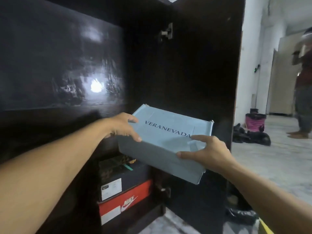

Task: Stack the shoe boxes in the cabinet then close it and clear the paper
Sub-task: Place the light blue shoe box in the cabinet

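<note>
I hold a pale blue shoe box (168, 132) marked VERANEVADA in front of the dark cabinet's opening. My left hand (121, 125) grips its left edge and my right hand (207, 149) grips its near right corner. Below it inside the cabinet a black shoe box (121, 179) rests on a red Nike shoe box (125, 203). The cabinet door (199, 65) stands open to the right, hinges showing. No paper is visible.
The glossy dark cabinet panel (59, 65) fills the left. A person (303, 81) stands at the far right on the tiled floor (278, 166). Black bags (251, 135) and a pink bucket (255, 122) lie behind the door.
</note>
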A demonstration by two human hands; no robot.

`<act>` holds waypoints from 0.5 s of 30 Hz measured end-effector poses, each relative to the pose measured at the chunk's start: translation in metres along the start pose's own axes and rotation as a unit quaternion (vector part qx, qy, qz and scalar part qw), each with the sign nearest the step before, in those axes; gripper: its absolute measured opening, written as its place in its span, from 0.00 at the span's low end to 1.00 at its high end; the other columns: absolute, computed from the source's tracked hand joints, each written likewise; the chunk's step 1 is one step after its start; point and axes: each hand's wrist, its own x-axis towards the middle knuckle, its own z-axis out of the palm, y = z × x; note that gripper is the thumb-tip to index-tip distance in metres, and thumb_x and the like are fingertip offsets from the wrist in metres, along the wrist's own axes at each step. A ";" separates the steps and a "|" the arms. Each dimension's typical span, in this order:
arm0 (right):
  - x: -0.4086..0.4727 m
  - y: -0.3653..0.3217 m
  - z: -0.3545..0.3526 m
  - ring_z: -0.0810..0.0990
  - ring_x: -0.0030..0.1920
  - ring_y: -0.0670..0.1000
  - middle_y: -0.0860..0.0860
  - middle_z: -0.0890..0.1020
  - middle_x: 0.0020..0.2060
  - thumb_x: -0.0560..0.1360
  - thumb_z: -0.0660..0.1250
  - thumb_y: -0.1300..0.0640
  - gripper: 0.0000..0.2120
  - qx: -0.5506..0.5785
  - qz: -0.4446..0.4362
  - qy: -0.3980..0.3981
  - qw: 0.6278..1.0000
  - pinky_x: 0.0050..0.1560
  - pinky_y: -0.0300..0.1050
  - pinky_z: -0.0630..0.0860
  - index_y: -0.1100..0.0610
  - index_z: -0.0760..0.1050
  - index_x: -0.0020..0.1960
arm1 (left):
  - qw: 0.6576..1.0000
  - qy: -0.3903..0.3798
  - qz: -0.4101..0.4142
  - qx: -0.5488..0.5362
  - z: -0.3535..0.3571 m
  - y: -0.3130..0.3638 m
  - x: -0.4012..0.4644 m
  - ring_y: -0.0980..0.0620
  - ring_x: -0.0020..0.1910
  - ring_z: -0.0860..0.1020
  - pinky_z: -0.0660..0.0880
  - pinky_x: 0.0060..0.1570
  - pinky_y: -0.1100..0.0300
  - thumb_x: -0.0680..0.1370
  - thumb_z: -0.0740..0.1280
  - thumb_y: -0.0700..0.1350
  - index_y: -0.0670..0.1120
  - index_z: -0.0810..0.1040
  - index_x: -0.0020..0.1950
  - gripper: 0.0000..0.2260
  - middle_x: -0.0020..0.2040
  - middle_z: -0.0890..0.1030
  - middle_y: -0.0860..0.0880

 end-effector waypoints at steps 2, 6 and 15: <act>0.023 -0.011 0.020 0.76 0.59 0.52 0.50 0.76 0.60 0.50 0.78 0.32 0.47 0.028 0.000 -0.008 1.000 0.57 0.55 0.79 0.44 0.74 0.67 | 1.000 0.011 -0.018 0.010 -0.011 -0.012 0.020 0.51 0.61 0.67 0.67 0.61 0.58 0.67 0.78 0.41 0.50 0.67 0.74 0.37 0.70 0.68 0.49; 0.058 -0.025 0.051 0.77 0.58 0.52 0.49 0.76 0.60 0.53 0.80 0.35 0.46 0.041 0.013 -0.023 0.999 0.57 0.53 0.79 0.46 0.73 0.68 | 0.998 0.023 -0.050 0.009 -0.019 -0.039 0.059 0.47 0.65 0.67 0.67 0.65 0.55 0.69 0.77 0.38 0.51 0.67 0.73 0.35 0.71 0.67 0.47; 0.109 -0.045 0.101 0.81 0.55 0.55 0.49 0.78 0.52 0.59 0.69 0.25 0.43 0.040 0.002 -0.022 0.999 0.54 0.53 0.80 0.48 0.73 0.68 | 0.984 0.145 -0.074 -0.067 -0.019 -0.093 0.126 0.46 0.68 0.68 0.64 0.70 0.52 0.72 0.74 0.39 0.48 0.71 0.71 0.28 0.70 0.70 0.46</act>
